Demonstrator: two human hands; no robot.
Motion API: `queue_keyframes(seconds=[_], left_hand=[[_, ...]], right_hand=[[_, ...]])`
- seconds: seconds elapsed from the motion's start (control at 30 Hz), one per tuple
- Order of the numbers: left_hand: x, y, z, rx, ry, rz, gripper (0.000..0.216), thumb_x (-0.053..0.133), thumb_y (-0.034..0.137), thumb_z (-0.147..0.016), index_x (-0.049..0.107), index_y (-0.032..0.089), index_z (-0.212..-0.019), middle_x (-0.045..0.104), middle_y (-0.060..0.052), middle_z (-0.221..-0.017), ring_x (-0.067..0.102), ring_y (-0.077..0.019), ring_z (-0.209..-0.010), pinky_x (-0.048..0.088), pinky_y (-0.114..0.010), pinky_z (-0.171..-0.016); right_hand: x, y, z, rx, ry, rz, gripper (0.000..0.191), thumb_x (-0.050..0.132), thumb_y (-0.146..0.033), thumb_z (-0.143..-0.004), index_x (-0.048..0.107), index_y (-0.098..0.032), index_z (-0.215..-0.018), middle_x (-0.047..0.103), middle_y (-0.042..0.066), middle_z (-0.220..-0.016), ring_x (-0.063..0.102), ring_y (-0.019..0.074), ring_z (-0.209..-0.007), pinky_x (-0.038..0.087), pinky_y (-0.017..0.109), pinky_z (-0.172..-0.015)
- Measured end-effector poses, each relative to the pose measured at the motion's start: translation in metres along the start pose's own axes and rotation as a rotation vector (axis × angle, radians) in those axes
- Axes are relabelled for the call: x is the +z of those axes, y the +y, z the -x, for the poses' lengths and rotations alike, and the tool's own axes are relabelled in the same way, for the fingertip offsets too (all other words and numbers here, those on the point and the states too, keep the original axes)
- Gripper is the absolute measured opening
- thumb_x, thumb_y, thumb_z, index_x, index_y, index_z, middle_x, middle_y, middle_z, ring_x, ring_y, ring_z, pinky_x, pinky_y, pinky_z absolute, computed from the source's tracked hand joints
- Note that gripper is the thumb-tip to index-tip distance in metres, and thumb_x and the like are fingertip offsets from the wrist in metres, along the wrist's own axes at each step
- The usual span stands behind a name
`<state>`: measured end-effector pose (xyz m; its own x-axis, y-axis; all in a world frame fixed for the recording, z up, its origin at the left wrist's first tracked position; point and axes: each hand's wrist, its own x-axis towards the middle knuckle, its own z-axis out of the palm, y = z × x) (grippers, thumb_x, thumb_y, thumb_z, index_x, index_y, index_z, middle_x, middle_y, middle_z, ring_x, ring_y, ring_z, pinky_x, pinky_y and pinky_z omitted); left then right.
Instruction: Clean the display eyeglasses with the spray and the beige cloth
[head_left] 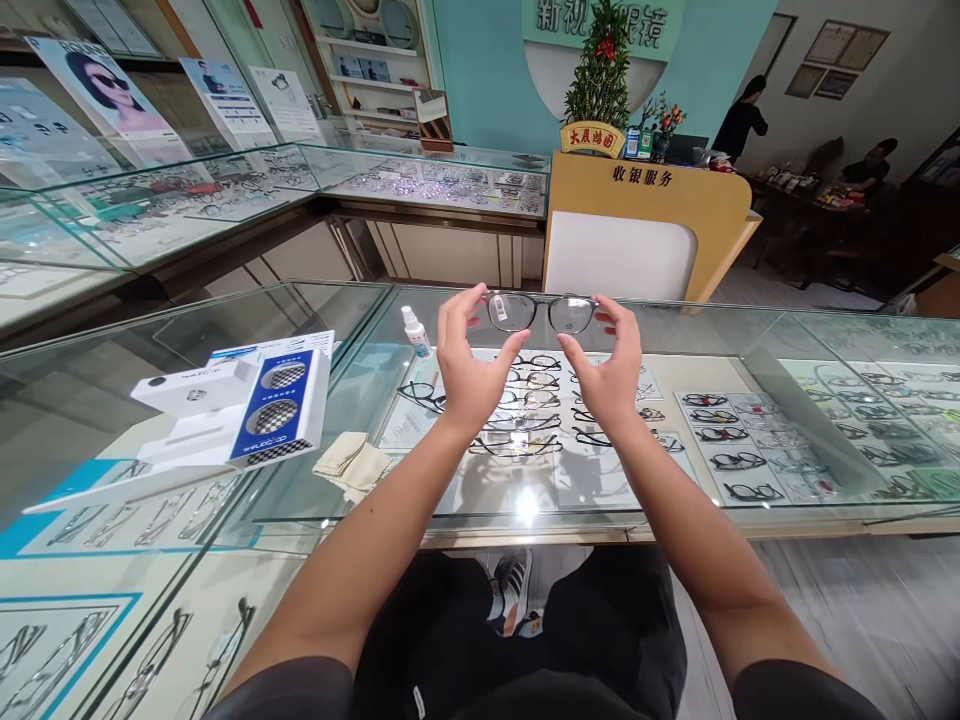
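I hold a pair of grey-framed glasses [541, 311] up in front of me, above the glass display counter [675, 330]. My left hand [471, 358] pinches the left end of the frame and my right hand [606, 358] pinches the right end. A small label shows on the left lens. Below my hands, rows of dark eyeglass frames [525, 415] lie inside the case. A black pair of glasses [421, 395] rests on the counter top to the left of my left hand.
A small white spray bottle [415, 332] stands on the glass left of my hands. A folded beige cloth [351, 464] and a white-and-blue display stand [251, 405] sit further left. A yellow cashier desk [649, 215] is behind; two people are at the far right.
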<state>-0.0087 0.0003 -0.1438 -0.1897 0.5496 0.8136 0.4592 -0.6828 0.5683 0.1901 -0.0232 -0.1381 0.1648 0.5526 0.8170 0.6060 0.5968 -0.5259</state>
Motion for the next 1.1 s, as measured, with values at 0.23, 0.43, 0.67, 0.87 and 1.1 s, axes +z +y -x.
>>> queue_keyframes(seconds=[0.23, 0.43, 0.67, 0.87, 1.1], left_hand=[[0.006, -0.004, 0.003, -0.122, -0.090, 0.193, 0.079, 0.081, 0.070, -0.093, 0.053, 0.030, -0.155, 0.063, -0.017, -0.159, 0.068, -0.0330, -0.147, 0.060, -0.047, -0.116], [0.005, -0.004, 0.003, -0.130, -0.066, 0.137, 0.079, 0.079, 0.072, -0.094, 0.052, 0.030, -0.155, 0.064, -0.016, -0.156, 0.068, -0.0323, -0.145, 0.061, -0.045, -0.112], [0.001, -0.009, -0.003, 0.116, 0.048, 0.079, 0.074, 0.083, 0.061, -0.096, 0.054, 0.031, -0.156, 0.064, -0.013, -0.149, 0.071, -0.0296, -0.135, 0.063, -0.043, -0.105], [-0.003, -0.007, -0.006, 0.243, 0.061, 0.010, 0.073, 0.082, 0.059, -0.097, 0.054, 0.030, -0.157, 0.065, -0.014, -0.146, 0.069, -0.0301, -0.135, 0.064, -0.044, -0.101], [-0.003, -0.009, -0.005, 0.157, 0.009, 0.058, 0.073, 0.085, 0.059, -0.094, 0.057, 0.030, -0.156, 0.068, -0.013, -0.148, 0.071, -0.0308, -0.135, 0.063, -0.044, -0.103]], right_hand=[[0.001, -0.002, -0.001, -0.074, 0.052, -0.014, 0.058, 0.077, -0.055, -0.099, 0.057, -0.035, -0.150, 0.067, 0.012, -0.140, 0.067, 0.0335, -0.119, 0.058, 0.061, -0.105], [0.001, -0.006, 0.001, -0.076, 0.018, -0.025, 0.059, 0.077, -0.056, -0.098, 0.057, -0.036, -0.149, 0.068, 0.012, -0.141, 0.067, 0.0346, -0.127, 0.058, 0.062, -0.109], [-0.003, 0.000, -0.002, 0.090, 0.038, -0.312, 0.048, 0.058, -0.058, -0.108, 0.066, -0.033, -0.149, 0.068, 0.012, -0.153, 0.066, 0.0323, -0.143, 0.060, 0.055, -0.112], [-0.007, -0.005, -0.008, 0.159, 0.013, -0.386, 0.044, 0.061, -0.058, -0.108, 0.077, -0.031, -0.140, 0.076, 0.011, -0.148, 0.071, 0.0303, -0.140, 0.056, 0.055, -0.121], [-0.008, -0.010, -0.011, 0.301, -0.043, -0.555, 0.043, 0.072, -0.063, -0.101, 0.085, -0.033, -0.129, 0.083, 0.008, -0.139, 0.075, 0.0310, -0.134, 0.059, 0.055, -0.120]])
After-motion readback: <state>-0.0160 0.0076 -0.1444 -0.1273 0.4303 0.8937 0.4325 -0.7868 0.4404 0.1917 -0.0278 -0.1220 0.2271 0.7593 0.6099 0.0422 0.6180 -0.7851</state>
